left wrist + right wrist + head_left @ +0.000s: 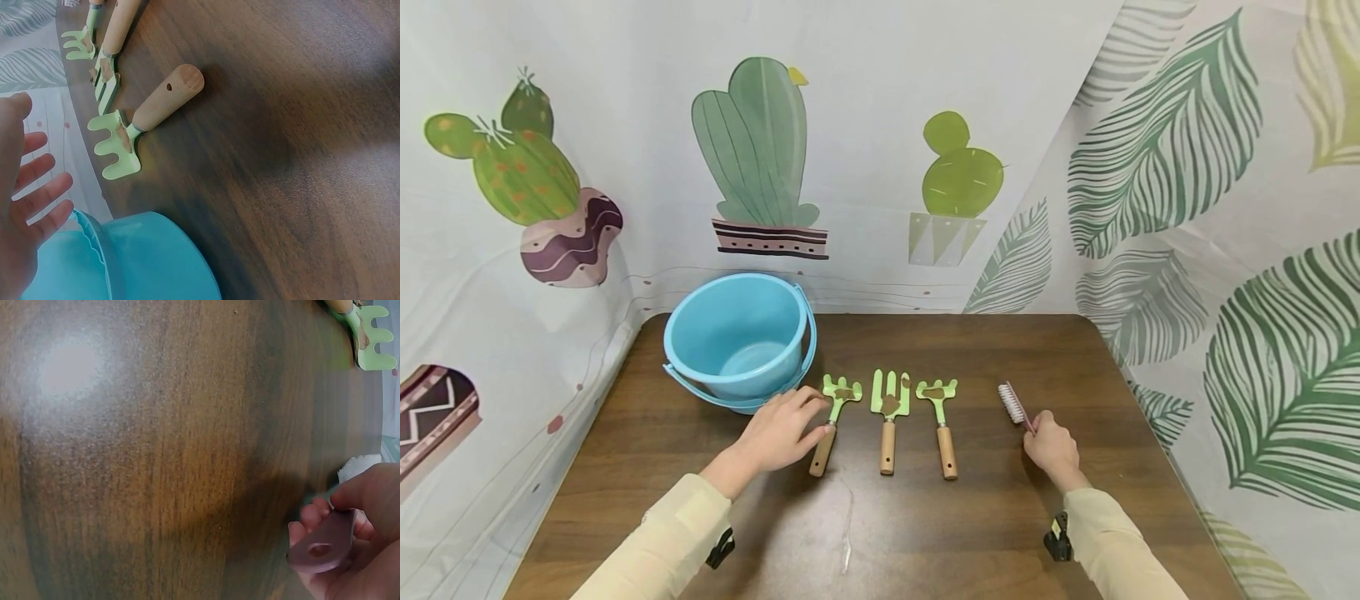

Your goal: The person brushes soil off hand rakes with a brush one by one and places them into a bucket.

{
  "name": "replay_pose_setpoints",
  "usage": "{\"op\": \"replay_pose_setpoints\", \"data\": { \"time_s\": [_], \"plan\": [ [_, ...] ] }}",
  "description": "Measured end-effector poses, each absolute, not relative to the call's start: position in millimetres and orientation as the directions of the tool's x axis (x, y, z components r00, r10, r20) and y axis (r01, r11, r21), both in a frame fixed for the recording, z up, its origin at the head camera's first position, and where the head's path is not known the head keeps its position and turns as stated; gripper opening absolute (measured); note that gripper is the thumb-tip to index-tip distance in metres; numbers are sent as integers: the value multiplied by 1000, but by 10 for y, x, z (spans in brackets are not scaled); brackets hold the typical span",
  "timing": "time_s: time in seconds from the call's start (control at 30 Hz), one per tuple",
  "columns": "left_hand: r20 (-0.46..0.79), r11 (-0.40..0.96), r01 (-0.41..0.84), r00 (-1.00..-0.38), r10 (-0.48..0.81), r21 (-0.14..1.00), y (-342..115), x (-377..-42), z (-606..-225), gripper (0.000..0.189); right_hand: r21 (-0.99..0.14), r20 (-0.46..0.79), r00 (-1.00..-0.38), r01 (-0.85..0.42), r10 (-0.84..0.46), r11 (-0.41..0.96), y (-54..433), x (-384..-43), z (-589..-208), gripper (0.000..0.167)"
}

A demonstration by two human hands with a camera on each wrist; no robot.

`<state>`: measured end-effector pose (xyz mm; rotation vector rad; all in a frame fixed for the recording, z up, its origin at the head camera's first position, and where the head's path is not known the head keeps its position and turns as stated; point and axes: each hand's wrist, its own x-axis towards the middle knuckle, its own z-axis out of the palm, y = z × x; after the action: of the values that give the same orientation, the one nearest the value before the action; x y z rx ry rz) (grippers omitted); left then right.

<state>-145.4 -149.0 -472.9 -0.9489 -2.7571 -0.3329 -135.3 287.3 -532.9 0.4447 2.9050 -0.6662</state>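
Observation:
A small scrubbing brush (1013,404) with white bristles and a mauve handle (326,545) is in my right hand (1052,450), thumb and fingers gripping the handle. My left hand (780,429) is over the table with its fingers extended and nothing in its grasp. It hovers beside the left hand rake (838,400), which has green tines and a wooden handle (167,97). A green hand fork (889,408) lies in the middle of the row, and a second hand rake (938,396) lies on its right. Brown smears mark the green heads of all three tools.
A light blue bucket (737,385) stands at the table's back left, its handle hanging down around its side. Behind the brown wooden table (970,533) hang cloths (872,167) printed with cacti and leaves.

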Motion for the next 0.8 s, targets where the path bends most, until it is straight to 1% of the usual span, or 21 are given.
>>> {"op": "replay_pose_setpoints", "data": {
  "time_s": [0.2,0.47,0.57,0.67,0.8],
  "plan": [
    [255,768,623,-775,578,151,-1489,-1454,-4727,34,-402,-198,-943,326,266,856,2845,-1332,-5312,17],
    [245,775,611,-785,569,160,-1495,-1457,-4764,34,-408,-209,-951,297,229,863,2896,-1350,-5349,37],
    [249,775,610,-786,566,166,-1497,-1457,-4791,31,-419,-214,-958,267,191,868,2932,-1361,-5344,41],
    [255,775,610,-786,563,167,-1499,-1458,-4818,28,-469,-255,-954,265,158,842,2960,-1361,-5324,40],
    [244,781,600,-794,556,172,-1497,-1451,-4849,28,-570,-327,-935,309,135,762,2985,-1344,-5299,37]
  ]
}}
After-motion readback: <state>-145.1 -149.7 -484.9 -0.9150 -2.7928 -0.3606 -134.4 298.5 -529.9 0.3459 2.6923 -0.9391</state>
